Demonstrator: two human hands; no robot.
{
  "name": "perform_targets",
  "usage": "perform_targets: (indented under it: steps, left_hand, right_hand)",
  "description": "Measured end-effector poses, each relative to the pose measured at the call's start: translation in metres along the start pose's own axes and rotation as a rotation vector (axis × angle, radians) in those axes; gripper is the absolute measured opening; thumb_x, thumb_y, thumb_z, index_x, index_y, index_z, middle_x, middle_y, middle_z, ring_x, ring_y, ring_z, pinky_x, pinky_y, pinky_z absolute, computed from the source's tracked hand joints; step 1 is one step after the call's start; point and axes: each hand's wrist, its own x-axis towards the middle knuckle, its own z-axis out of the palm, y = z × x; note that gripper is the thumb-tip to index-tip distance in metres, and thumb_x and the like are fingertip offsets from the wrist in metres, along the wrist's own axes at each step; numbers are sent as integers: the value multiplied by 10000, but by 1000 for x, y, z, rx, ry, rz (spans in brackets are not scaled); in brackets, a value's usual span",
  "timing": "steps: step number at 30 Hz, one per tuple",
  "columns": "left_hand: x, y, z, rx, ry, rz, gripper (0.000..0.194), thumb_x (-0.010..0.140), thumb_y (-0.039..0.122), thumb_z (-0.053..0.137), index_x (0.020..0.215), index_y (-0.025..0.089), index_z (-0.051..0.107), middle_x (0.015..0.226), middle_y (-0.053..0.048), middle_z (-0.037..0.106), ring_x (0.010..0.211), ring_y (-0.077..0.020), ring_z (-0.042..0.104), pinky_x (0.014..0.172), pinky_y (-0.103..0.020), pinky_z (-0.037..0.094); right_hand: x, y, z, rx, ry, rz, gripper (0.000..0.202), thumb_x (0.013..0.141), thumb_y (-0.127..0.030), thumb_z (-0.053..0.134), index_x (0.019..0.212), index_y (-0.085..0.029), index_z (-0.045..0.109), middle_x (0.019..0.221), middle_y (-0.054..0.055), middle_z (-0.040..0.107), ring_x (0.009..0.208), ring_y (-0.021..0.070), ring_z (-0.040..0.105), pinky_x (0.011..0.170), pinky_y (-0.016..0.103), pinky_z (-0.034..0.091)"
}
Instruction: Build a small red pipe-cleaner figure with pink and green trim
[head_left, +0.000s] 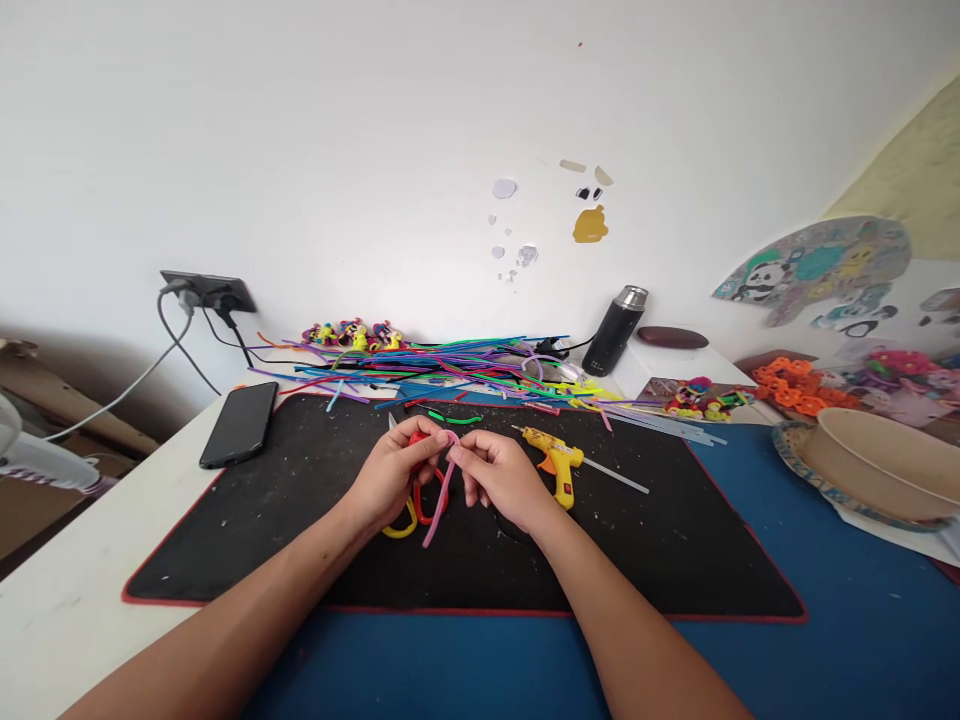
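A pink pipe cleaner (438, 510) is pinched between my two hands over the black mat, its top bent into a small loop and its long end hanging down toward me. My left hand (394, 470) closes its thumb and fingertips on the loop's left side. On the other side, my right hand (499, 472) grips the pipe cleaner near the bend. Scissors with red and yellow handles (400, 528) lie partly hidden under my left hand. Right of my right hand rests a yellow hot glue gun (556, 462) with a glue stick (616, 476) in its back.
Many coloured pipe cleaners (450, 362) are heaped along the wall behind the mat (637, 560). A phone (240, 425) lies at left. A black flask (615, 332) stands at the back right, near a beige bowl (885, 465). Small colourful figures (360, 335) sit at the back.
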Motion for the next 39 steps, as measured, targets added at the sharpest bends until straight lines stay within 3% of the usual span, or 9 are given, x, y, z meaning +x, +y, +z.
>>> perform_targets:
  steps: [6,16,35,39]
  left_hand:
    - [0,1,-1,47,-1,52,390,719,456,882,726,183,604,515,75,499,422,-56,380,436,-194,254]
    - [-2,-4,-3,143,-39,49,396,738,484,885,736,180,630,538,72,496,441,-62,414,446,-195,276]
    - [-2,-15,0,157,83,71,411,756,525,869,783,181,645,499,70,506,439,-69,416,443,-180,302]
    - [-2,-16,0,101,42,58,408,773,528,858,789,184,639,511,72,502,437,-68,406,443,-187,295]
  right_hand:
    - [0,0,-1,19,7,-5,404,925,-581,653,1029,-191,669,604,-43,613,437,113,573,386,211,343]
    - [3,4,-3,-46,123,-47,329,954,-530,630,915,-205,658,553,-42,593,435,117,546,420,223,351]
    - [1,5,2,-140,130,-62,260,988,-444,612,907,-204,668,510,-59,566,423,106,519,459,217,365]
    - [1,4,3,-100,124,-68,264,978,-452,619,899,-203,657,504,-63,562,415,104,512,449,214,362]
